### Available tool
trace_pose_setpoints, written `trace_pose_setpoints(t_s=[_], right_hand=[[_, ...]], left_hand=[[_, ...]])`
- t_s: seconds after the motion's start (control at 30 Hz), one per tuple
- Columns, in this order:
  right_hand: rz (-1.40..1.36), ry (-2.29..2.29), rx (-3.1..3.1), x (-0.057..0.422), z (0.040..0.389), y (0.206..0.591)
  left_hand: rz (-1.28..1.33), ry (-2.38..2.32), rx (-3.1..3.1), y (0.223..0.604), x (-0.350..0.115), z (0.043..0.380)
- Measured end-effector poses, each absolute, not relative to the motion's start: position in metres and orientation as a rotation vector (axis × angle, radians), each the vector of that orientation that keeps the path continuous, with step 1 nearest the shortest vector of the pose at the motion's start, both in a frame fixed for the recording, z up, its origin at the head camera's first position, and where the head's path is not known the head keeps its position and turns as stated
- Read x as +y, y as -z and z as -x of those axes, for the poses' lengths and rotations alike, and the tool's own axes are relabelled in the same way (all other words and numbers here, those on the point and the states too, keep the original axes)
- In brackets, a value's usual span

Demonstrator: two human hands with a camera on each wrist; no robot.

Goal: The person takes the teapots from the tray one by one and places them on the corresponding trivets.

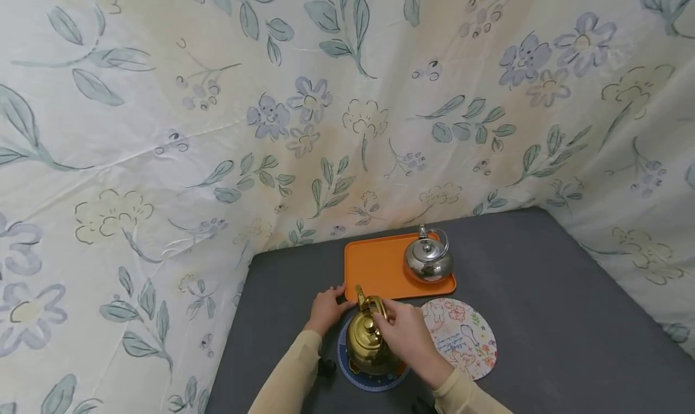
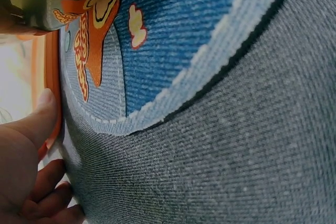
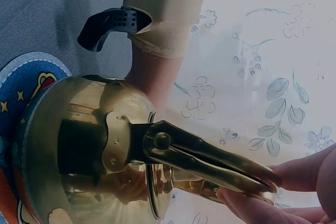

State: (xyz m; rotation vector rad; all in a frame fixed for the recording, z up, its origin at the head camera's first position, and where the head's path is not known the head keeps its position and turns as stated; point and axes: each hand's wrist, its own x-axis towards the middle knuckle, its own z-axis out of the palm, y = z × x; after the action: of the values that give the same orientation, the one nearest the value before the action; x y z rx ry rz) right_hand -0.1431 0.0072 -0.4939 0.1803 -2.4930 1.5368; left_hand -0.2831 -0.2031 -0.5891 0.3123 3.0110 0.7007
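A gold kettle (image 1: 371, 347) stands over a round blue denim-patterned mat (image 1: 373, 386), its spout pointing away toward the tray. My right hand (image 1: 407, 335) pinches the top of its raised handle between thumb and fingers; the right wrist view shows the handle (image 3: 210, 163) up close. At the near left corner of an orange tray (image 1: 374, 269) is my left hand (image 1: 327, 310), its thumb and fingertips right at the rim. In the left wrist view its thumb (image 2: 39, 121) lies straight along the tray's edge, with the other fingers loosely bent below.
A silver kettle (image 1: 429, 260) sits on the tray's right side. Right of the gold kettle lies a round white mat (image 1: 461, 338) with coloured drawings. The dark grey tabletop (image 1: 554, 329) meets a flower-patterned cloth (image 1: 369, 124) at the back and sides.
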Motion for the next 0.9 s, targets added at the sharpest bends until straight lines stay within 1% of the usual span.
trace_pose_setpoints(t_s=[0.43, 0.7, 0.9], right_hand=[[-0.178, -1.522, -2.514, 0.011, 0.142, 0.495], [-0.125, -1.579, -2.521, 0.019, 0.147, 0.487], [-0.125, -1.417, -2.559, 0.028, 0.149, 0.481]], left_hand=[[-0.312, -0.722, 2.995, 0.592, -0.2, 0.287], [-0.308, -0.714, 2.988, 0.593, -0.202, 0.288], [-0.307, -0.711, 2.992, 0.591, -0.204, 0.287]])
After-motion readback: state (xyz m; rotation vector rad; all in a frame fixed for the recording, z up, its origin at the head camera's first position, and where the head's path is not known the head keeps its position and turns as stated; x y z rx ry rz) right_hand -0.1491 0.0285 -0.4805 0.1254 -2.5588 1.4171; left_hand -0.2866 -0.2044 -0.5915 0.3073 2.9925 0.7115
